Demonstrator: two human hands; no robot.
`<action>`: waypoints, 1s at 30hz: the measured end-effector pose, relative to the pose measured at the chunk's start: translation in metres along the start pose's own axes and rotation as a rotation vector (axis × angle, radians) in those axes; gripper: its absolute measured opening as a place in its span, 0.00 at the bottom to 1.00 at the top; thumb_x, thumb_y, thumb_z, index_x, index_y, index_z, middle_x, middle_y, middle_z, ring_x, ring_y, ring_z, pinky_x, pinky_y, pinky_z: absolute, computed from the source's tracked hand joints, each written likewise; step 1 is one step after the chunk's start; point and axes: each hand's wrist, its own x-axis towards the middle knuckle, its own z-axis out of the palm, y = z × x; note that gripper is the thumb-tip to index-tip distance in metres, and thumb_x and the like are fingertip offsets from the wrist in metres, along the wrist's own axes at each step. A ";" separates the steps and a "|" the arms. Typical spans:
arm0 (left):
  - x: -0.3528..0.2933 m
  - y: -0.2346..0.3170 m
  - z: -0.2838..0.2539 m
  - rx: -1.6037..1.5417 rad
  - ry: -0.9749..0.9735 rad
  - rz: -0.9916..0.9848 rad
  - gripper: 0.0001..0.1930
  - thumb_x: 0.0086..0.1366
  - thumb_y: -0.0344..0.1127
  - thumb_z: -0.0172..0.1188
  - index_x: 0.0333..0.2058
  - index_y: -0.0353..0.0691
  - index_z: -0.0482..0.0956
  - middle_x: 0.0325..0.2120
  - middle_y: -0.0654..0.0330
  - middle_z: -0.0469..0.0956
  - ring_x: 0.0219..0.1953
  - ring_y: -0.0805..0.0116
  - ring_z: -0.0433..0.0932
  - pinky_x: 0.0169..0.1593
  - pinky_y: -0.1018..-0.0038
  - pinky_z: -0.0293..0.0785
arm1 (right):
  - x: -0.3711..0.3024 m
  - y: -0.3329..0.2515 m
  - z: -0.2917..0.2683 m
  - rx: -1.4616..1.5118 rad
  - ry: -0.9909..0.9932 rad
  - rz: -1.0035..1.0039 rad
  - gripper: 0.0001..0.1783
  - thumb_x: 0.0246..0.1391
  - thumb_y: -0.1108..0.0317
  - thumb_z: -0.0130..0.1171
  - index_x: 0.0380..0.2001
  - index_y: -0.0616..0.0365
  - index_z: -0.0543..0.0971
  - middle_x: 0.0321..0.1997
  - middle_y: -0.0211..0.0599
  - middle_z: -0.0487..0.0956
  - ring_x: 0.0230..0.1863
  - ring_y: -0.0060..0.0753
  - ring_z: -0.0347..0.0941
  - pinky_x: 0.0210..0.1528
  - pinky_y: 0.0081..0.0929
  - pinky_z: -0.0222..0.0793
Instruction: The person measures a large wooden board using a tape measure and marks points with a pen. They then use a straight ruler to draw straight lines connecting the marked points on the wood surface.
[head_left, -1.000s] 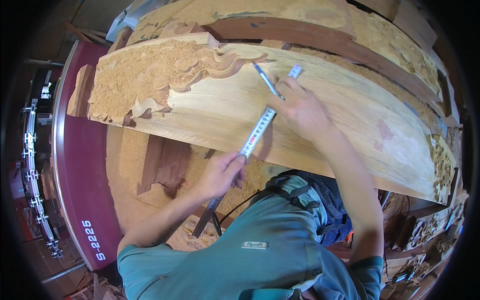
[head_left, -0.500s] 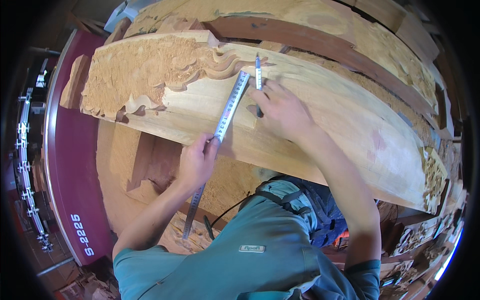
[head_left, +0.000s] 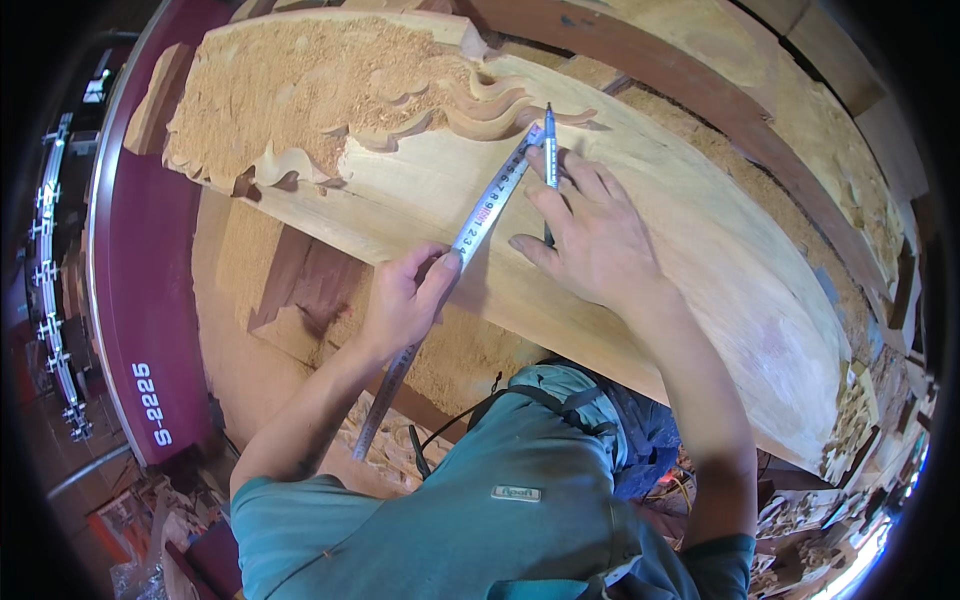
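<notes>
A long, pale, curved wooden board (head_left: 700,300) lies across in front of me, its left part carved in relief with wavy, flame-like tongues (head_left: 490,110) and rough tooled ground. My left hand (head_left: 402,305) pinches a steel ruler (head_left: 488,208) between thumb and fingers at the board's near edge. The ruler slants over the wood, its far end by the carved tips and its lower end hanging past the edge. Over the board, my right hand (head_left: 605,235) holds a marker pen (head_left: 551,150) among its fingers, tip pointing away. One fingertip sits at the ruler's far end.
A maroon machine beam (head_left: 160,270) runs along the left, with a wood block (head_left: 160,98) beside it. Behind the board lie a dark reddish-brown plank (head_left: 640,50) and more carved pieces (head_left: 840,160). Sawdust covers the surface (head_left: 480,355) below the near edge.
The view has shifted, so the board's carved end sits higher. My right hand has opened its fingers more around the pen. The ruler's far end now lies nearer the carved tips and the pen.
</notes>
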 end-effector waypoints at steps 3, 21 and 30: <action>0.007 0.011 0.003 -0.006 -0.040 -0.012 0.17 0.75 0.43 0.57 0.44 0.31 0.81 0.20 0.65 0.75 0.20 0.80 0.74 0.24 0.78 0.71 | -0.001 0.002 0.002 -0.012 0.027 -0.036 0.28 0.59 0.46 0.62 0.52 0.55 0.76 0.62 0.55 0.75 0.70 0.54 0.62 0.71 0.47 0.58; 0.006 0.011 0.008 0.095 0.025 0.047 0.15 0.75 0.40 0.58 0.52 0.34 0.78 0.16 0.63 0.76 0.16 0.78 0.72 0.21 0.75 0.68 | -0.004 0.002 0.001 0.034 0.079 -0.036 0.28 0.59 0.46 0.63 0.54 0.55 0.77 0.63 0.50 0.77 0.70 0.52 0.62 0.72 0.48 0.57; 0.014 0.024 0.007 0.173 -0.002 0.005 0.14 0.76 0.43 0.58 0.45 0.37 0.77 0.17 0.65 0.73 0.18 0.79 0.71 0.22 0.78 0.68 | -0.007 0.001 0.001 0.027 0.051 -0.105 0.32 0.61 0.46 0.61 0.62 0.52 0.71 0.66 0.47 0.74 0.73 0.51 0.59 0.75 0.48 0.52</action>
